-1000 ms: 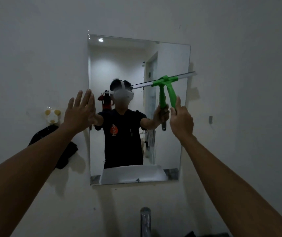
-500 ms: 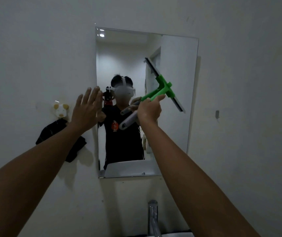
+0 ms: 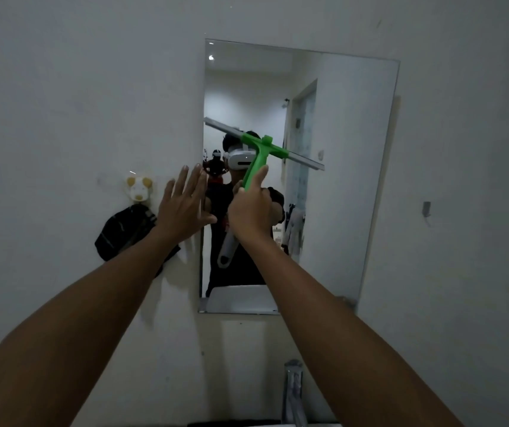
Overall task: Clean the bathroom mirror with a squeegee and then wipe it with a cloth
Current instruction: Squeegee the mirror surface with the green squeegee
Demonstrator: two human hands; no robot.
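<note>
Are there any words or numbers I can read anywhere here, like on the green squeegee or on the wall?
None can be read.
Green squeegee: no letters or numbers show.
Shirt seen in the mirror: mostly hidden behind the right hand; nothing readable.
Animal-shaped hook on the wall: a face only, no writing.
Dark cloth hanging under it: no label visible.

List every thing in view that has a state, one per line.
squeegee: gripped, blade slanted across the glass
right hand: grips the squeegee handle
left hand: open, fingers straight, at the mirror's left edge
mirror: on the wall
dark cloth: hanging below a wall hook
</note>
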